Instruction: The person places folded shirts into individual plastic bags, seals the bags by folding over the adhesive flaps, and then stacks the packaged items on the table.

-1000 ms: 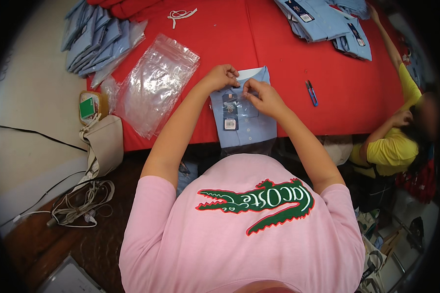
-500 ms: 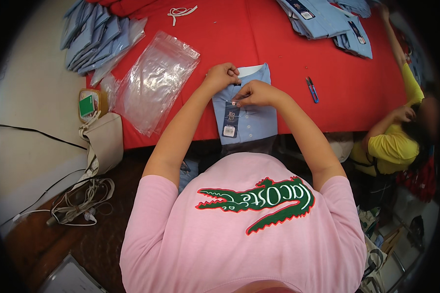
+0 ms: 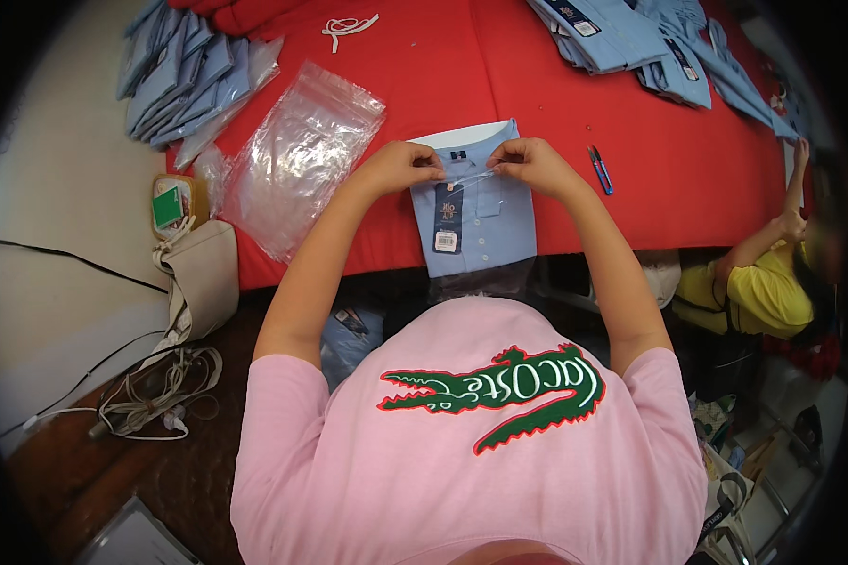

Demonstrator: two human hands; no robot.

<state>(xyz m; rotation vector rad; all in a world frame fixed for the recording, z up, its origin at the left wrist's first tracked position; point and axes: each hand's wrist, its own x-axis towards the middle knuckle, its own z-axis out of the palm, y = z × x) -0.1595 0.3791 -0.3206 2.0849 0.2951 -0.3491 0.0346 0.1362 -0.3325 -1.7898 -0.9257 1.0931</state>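
Observation:
A folded light-blue shirt point(image 3: 501, 231) lies at the near edge of the table, collar away from me. A dark hang tag point(image 3: 448, 209) rests on its left front, and small white buttons run down beside it. Clear plastic film, apparently a bag point(image 3: 481, 282), covers much of the shirt and hangs past the table edge. My left hand point(image 3: 407, 168) pinches the film's upper rim just left of the collar. On the other side, my right hand point(image 3: 537, 168) pinches the same rim. The collar and a white piece behind it stick out beyond the film.
Flat clear bags point(image 3: 301, 155) lie left on the red-covered table point(image 3: 575, 221). Folded shirts point(image 3: 184, 75) are piled far left, more shirts point(image 3: 612, 42) far right. Blue thread snips point(image 3: 600, 171) lie right. A co-worker in yellow point(image 3: 758, 287) handles a blue garment at the right.
My hands have spread apart to either side of the collar, the right one leaving the tag area. The film rim now stretches between them. The co-worker's arm has come down with a blue garment.

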